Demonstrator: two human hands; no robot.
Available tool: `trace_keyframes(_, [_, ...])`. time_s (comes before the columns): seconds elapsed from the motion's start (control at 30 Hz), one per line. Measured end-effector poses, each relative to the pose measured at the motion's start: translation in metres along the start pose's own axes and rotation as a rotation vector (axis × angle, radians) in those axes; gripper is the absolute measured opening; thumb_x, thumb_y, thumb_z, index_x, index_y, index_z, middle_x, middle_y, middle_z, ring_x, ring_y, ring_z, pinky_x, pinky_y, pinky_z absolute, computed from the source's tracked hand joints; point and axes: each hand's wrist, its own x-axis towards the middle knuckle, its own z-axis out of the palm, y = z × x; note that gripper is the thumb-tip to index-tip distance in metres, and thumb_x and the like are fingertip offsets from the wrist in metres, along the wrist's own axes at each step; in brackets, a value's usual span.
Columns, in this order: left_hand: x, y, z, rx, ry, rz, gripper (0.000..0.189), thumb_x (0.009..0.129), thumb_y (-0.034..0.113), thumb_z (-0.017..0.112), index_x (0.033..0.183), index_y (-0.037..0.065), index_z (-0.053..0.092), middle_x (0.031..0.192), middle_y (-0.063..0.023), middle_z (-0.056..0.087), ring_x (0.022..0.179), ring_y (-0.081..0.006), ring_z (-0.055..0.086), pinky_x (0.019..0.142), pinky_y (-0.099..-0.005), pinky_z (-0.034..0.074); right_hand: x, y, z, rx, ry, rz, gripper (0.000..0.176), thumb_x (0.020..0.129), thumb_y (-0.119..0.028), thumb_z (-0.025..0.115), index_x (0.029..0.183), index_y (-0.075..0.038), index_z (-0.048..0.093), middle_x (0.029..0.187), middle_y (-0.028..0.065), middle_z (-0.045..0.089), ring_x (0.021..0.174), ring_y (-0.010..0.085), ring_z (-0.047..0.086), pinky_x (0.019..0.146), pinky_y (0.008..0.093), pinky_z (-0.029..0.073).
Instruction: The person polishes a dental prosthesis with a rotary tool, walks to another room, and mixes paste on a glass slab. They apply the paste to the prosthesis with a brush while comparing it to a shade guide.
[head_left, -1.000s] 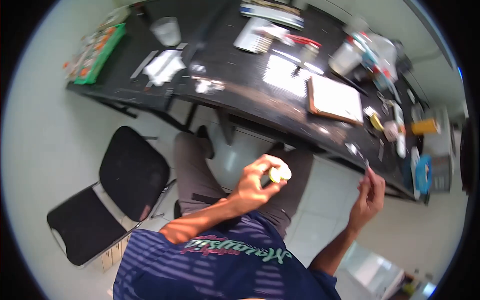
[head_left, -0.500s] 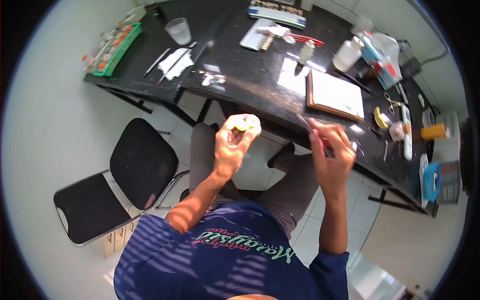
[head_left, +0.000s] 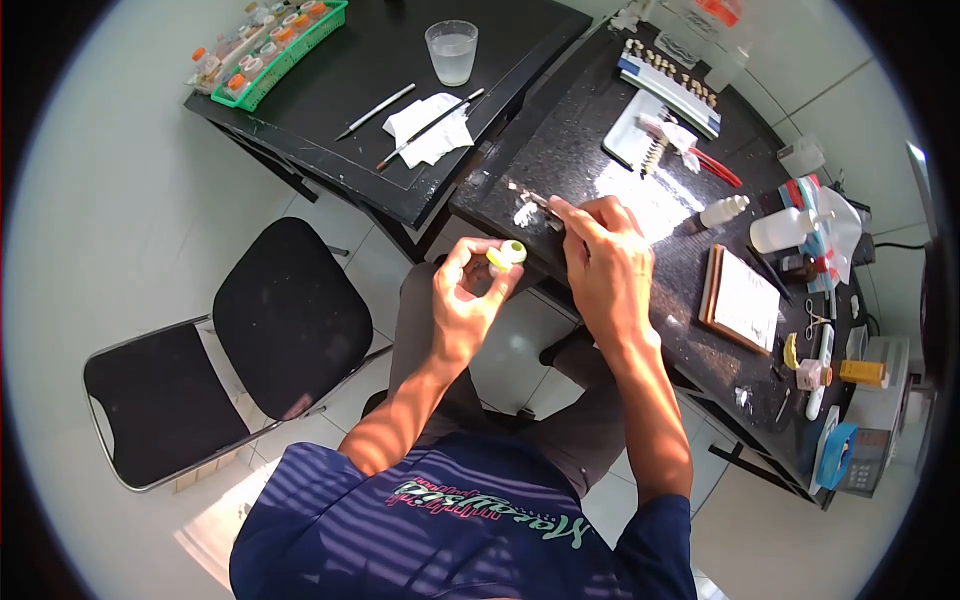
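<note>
Between the thumb and fingers of my left hand (head_left: 468, 300) is a small yellow-and-white piece (head_left: 506, 255), held in front of the desk edge. My right hand (head_left: 610, 265) pinches a thin tool (head_left: 545, 204) over the near edge of the black desk. Its tip lies at a patch of small white scraps (head_left: 525, 213); whether it touches them I cannot tell. The tool's rear part is hidden by my fingers.
On the black tables stand a green tray (head_left: 290, 60) of small bottles, a glass (head_left: 452, 52), brushes on white tissue (head_left: 430, 128), a notepad (head_left: 740, 300), a white bottle (head_left: 782, 230) and red-handled pliers (head_left: 718, 168). A black chair (head_left: 290, 320) is at the left.
My right hand has moved left and forward to the scraps with the thin tool. My left hand stays about where it was, still holding the yellow-and-white piece. The camera view has turned.
</note>
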Motion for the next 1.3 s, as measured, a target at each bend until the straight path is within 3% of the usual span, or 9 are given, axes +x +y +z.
trace_keyframes(0.27, [0.005, -0.013, -0.001, 0.011, 0.004, 0.170, 0.025, 0.081, -0.006, 0.072, 0.101, -0.001, 0.059, 0.101, -0.0084, 0.062, 0.087, -0.0127, 0.063, 0.079, -0.0257, 0.053, 0.003, -0.008, 0.002, -0.077, -0.063, -0.009, 0.033, 0.080, 0.001, 0.066, 0.110, -0.011, 0.072, 0.089, 0.0081, 0.059, 0.085, 0.0255, 0.060, 0.075, 0.0382, 0.052])
trace_keyframes(0.5, [0.007, -0.009, -0.003, 0.025, -0.027, 0.150, 0.026, 0.080, -0.006, 0.073, 0.101, -0.002, 0.059, 0.101, -0.0088, 0.061, 0.088, -0.0144, 0.064, 0.080, -0.0267, 0.053, -0.006, -0.013, -0.001, -0.056, -0.059, -0.003, 0.035, 0.076, 0.004, 0.067, 0.107, -0.011, 0.073, 0.088, 0.0072, 0.060, 0.081, 0.0244, 0.061, 0.070, 0.0363, 0.054])
trace_keyframes(0.73, [0.008, -0.006, -0.006, -0.016, -0.042, 0.115, 0.025, 0.079, -0.004, 0.075, 0.100, -0.001, 0.062, 0.100, -0.0093, 0.060, 0.086, -0.0148, 0.062, 0.079, -0.0276, 0.052, 0.010, -0.007, 0.003, -0.019, -0.036, 0.124, 0.032, 0.080, 0.004, 0.066, 0.108, -0.011, 0.074, 0.085, 0.0087, 0.061, 0.076, 0.0247, 0.062, 0.070, 0.0354, 0.051])
trace_keyframes(1.3, [0.010, -0.007, -0.011, 0.019, -0.066, 0.102, 0.028, 0.074, -0.005, 0.077, 0.097, -0.001, 0.062, 0.097, -0.0097, 0.060, 0.085, -0.0169, 0.062, 0.078, -0.0293, 0.050, 0.016, 0.007, -0.007, 0.040, -0.221, -0.114, 0.039, 0.072, 0.006, 0.069, 0.104, -0.016, 0.074, 0.088, 0.0041, 0.061, 0.080, 0.0225, 0.062, 0.070, 0.0338, 0.053])
